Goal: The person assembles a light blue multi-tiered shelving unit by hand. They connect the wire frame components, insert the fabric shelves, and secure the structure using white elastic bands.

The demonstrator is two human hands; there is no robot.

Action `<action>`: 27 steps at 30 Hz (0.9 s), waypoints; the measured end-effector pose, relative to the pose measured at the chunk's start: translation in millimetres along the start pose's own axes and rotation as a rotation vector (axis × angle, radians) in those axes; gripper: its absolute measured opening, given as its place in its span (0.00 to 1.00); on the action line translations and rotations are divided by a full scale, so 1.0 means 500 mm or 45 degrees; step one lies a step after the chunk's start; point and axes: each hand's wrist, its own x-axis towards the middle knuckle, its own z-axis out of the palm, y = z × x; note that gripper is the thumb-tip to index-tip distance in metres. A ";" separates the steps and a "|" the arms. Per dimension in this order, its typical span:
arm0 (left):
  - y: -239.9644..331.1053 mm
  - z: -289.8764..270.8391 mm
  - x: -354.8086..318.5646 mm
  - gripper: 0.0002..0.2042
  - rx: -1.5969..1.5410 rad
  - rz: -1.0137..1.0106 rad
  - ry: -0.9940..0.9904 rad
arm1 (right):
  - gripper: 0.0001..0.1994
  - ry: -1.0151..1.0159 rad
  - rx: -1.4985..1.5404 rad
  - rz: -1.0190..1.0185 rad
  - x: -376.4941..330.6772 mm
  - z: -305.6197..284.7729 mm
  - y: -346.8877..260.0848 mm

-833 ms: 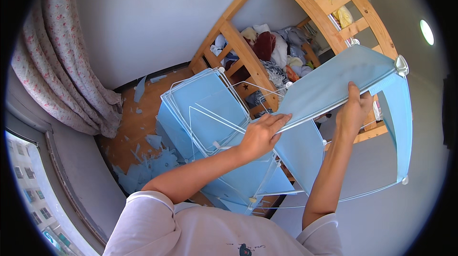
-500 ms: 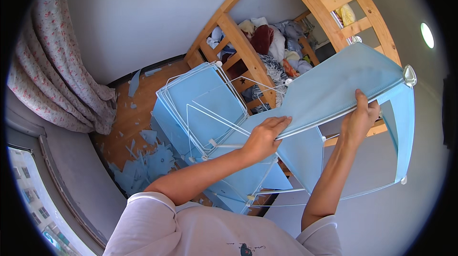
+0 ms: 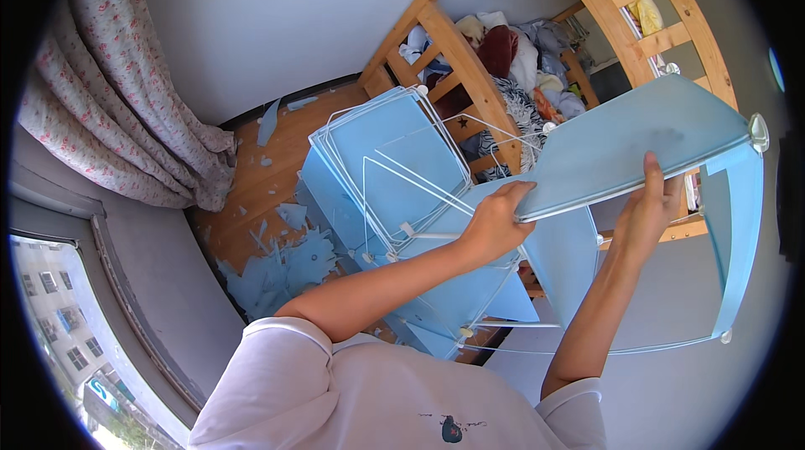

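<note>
The left hand point(image 3: 496, 222) is pinching the near left corner of a light-blue, flat rectangular panel with a thin rim point(image 3: 641, 127), its fingers closing over the edge right of the frame's centre. The right hand point(image 3: 652, 202) is gripping the same panel's near edge farther right, its thumb pressing on the upper face and its other fingers going partly out of sight beneath.

The panel is lying at a tilt across the right half of the frame. A rounded, whitish plastic corner connector point(image 3: 759, 133) is sitting at its right corner, and a narrow light-blue side panel point(image 3: 742, 223) is hanging below that toward the right edge.

In the middle of the frame, white wire square frames point(image 3: 366, 198) are resting against a light-blue box-like stack of panels point(image 3: 402, 144). Torn light-blue sheet pieces point(image 3: 285, 270) are lying on the brown wooden floor point(image 3: 251, 166) at the left.

A pale wooden bunk bed frame point(image 3: 470, 85) is standing in the upper right, with crumpled, multicoloured bedding point(image 3: 524, 64) heaping inside it. A pink-flowered pale curtain point(image 3: 126, 106) is hanging in the upper left.
</note>
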 end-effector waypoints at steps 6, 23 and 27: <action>0.004 -0.005 0.013 0.30 0.054 -0.227 -0.207 | 0.29 -0.290 -0.004 -0.020 -0.064 -0.057 0.039; 0.055 0.006 0.007 0.24 -0.195 -0.590 -0.178 | 0.18 -0.708 -1.097 -0.227 -0.305 -0.348 0.160; 0.047 0.018 0.000 0.23 -0.117 -0.559 -0.133 | 0.17 -0.655 -1.009 -0.320 -0.313 -0.358 0.173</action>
